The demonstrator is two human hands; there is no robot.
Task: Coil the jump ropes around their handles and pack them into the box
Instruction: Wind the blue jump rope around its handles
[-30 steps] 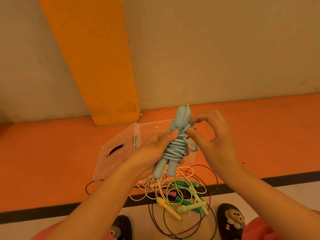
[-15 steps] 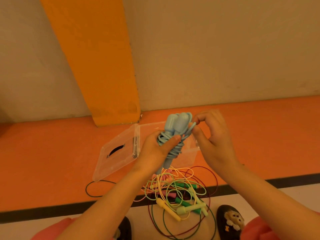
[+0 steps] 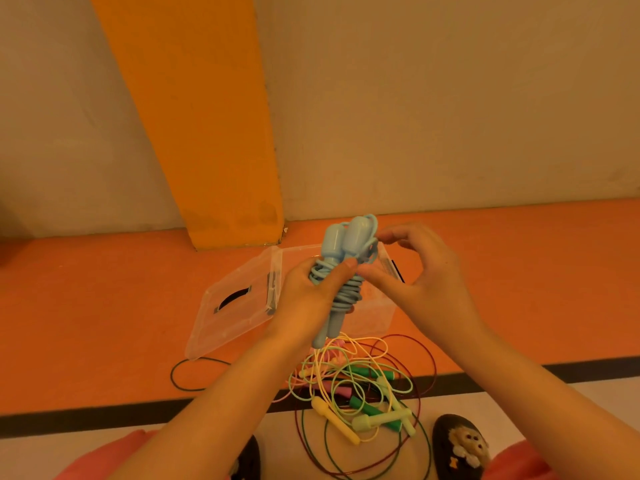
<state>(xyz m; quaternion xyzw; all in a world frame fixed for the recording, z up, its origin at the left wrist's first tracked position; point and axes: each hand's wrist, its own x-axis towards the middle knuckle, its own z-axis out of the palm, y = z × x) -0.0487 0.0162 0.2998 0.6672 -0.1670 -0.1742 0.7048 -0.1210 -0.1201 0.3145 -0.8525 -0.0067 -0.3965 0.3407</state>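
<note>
The bare left forearm and right forearm are stretching forward and angling in toward each other, so the hands are meeting in the middle. The left hand is gripping a rope bundle, back of the hand turned up, fingers curling round behind it, and the left thumb is pressing flat across the coils. The right hand is arching beside it, wrist bending slightly. The right thumb is pointing left, its tip touching the coils next to the left thumb. The forefinger is curving over toward the top of the bundle; whether it is pinching a strand there is unclear.
</note>
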